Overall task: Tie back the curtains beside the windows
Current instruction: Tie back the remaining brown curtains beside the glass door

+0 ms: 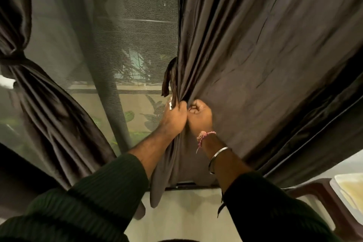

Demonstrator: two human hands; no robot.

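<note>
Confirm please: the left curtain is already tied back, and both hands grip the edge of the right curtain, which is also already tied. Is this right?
Not fully. In the head view the left curtain is tied back, and the left hand and right hand both grip the right curtain, but that curtain is not yet tied; it hangs loose.

dark browns against a grey mesh

dark brown, faintly glossy right curtain (265, 55), creased in long folds. same dark brown on the tied left curtain (39, 104) and on the tieback strip (169, 76). grey fine-grid window mesh (137, 25), with green leaves (128, 117) showing through. dark green ribbed sleeves (102, 192). pink thread band (205, 135) and silver bangle (218, 158) on the right wrist. off-white wall (186, 212) below; reddish-brown chair (324, 196) at lower right.
</note>
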